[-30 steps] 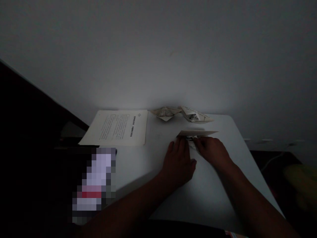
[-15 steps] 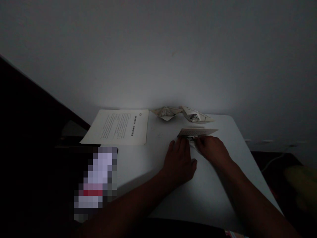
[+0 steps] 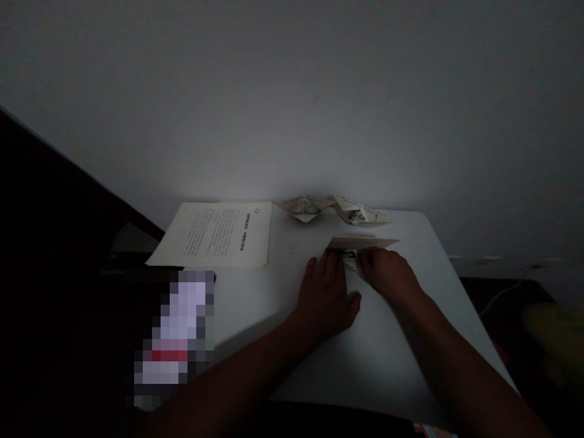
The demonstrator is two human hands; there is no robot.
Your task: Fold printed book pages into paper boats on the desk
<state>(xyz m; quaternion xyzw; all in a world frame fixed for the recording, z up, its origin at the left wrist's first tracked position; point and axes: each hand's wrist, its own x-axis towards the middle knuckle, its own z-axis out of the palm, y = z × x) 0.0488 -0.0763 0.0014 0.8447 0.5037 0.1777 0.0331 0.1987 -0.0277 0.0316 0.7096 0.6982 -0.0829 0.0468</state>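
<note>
The light is dim. A partly folded sheet of printed paper (image 3: 362, 244) lies on the white table (image 3: 387, 359), its far flap raised. My left hand (image 3: 326, 295) lies flat on the paper's near left part, fingers stretched forward. My right hand (image 3: 390, 277) rests on the paper's right part, with its fingertips curled onto the fold. Two folded paper boats (image 3: 305, 207) (image 3: 358, 214) sit at the table's far edge by the wall.
A stack of printed pages (image 3: 219, 234) lies at the table's far left. A blurred-out object (image 3: 176, 337) sits on a dark surface to the left. The wall (image 3: 292, 91) rises directly behind the table. Dark floor and a yellowish shape (image 3: 554, 340) lie to the right.
Both hands stay on the folded paper. My left hand has slid slightly left along it. The raised flap has barely moved.
</note>
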